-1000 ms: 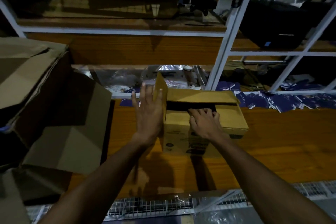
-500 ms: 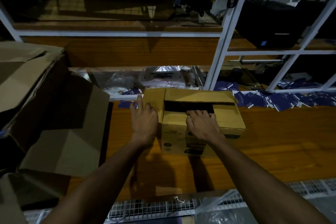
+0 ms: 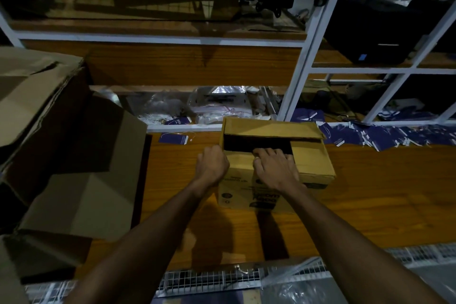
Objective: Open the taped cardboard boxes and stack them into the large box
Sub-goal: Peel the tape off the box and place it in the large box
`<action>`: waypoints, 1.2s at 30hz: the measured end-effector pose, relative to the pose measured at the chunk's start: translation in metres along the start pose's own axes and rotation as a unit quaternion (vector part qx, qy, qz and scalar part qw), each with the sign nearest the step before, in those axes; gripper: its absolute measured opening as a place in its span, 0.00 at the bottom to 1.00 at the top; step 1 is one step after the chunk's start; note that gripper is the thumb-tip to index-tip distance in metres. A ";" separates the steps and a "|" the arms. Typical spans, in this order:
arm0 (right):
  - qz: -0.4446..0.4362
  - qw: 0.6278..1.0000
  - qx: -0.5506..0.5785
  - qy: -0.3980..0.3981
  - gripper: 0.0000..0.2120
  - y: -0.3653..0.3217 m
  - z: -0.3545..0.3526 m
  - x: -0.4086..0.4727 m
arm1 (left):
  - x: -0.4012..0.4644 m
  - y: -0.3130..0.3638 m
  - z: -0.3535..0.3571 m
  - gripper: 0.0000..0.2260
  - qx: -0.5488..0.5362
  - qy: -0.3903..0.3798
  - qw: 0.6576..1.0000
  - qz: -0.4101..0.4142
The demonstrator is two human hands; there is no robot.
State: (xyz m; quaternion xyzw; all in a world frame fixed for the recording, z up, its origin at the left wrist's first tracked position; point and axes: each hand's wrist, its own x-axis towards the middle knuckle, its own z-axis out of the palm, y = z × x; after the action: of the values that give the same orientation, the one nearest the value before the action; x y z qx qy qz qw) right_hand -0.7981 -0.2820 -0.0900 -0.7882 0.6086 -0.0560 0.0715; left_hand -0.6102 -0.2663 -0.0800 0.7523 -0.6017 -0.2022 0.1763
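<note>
The small box [image 3: 276,163] sits on the worktop [image 3: 370,192], its top partly open. The left hand [image 3: 212,164] has its fingers curled over the box's left edge; the right hand [image 3: 275,168] lies on the near flap, fingers bent into the gap. Opening looks underway. Next, spread the flaps, then lift it toward the large box [image 3: 61,155] at left.
</note>
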 end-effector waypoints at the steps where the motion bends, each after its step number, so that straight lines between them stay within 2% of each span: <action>1: 0.001 1.000 0.004 -0.001 0.23 0.000 0.000 0.000 | -0.001 0.001 0.000 0.11 -0.002 0.001 1.000 0.003; 5: 0.009 1.000 0.013 -0.008 0.23 -0.002 0.000 -0.005 | -0.007 0.003 -0.003 0.11 -0.006 0.013 1.000 0.010; 10: 0.008 1.000 0.011 -0.009 0.29 -0.005 0.000 -0.018 | -0.016 0.003 -0.004 0.11 -0.011 0.017 1.000 -0.012; 14: -0.006 1.000 0.014 -0.010 0.29 -0.007 0.000 -0.029 | -0.027 0.000 -0.004 0.08 0.004 0.022 1.000 -0.017; 19: -0.028 0.999 0.016 -0.016 0.25 -0.016 -0.003 -0.042 | -0.044 -0.005 -0.011 0.13 0.016 0.032 0.999 -0.031; 25: -0.049 0.998 0.015 -0.021 0.24 -0.027 -0.001 -0.056 | -0.064 -0.015 -0.021 0.10 0.022 0.020 0.998 -0.051; 29: -0.054 0.998 0.025 -0.027 0.27 -0.034 0.000 -0.065 | -0.073 -0.019 -0.027 0.06 0.028 -0.001 0.999 -0.045; 32: -0.055 0.998 0.038 -0.022 0.24 -0.035 -0.003 -0.069 | -0.081 -0.020 -0.029 0.01 0.038 0.006 0.998 -0.051; 34: -0.064 0.996 0.059 -0.014 0.21 -0.033 -0.008 -0.069 | -0.088 -0.021 -0.026 0.06 0.057 0.039 0.997 -0.036; 36: -0.078 0.994 0.075 0.001 0.19 -0.028 -0.015 -0.064 | -0.091 -0.023 -0.021 0.12 0.092 0.114 0.989 0.008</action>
State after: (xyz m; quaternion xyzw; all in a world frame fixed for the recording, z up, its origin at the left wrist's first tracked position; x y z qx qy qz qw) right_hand -0.7905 -0.2134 -0.0701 -0.8258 0.5394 -0.1074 0.1251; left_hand -0.5979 -0.1722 -0.0649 0.7786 -0.5997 -0.0575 0.1756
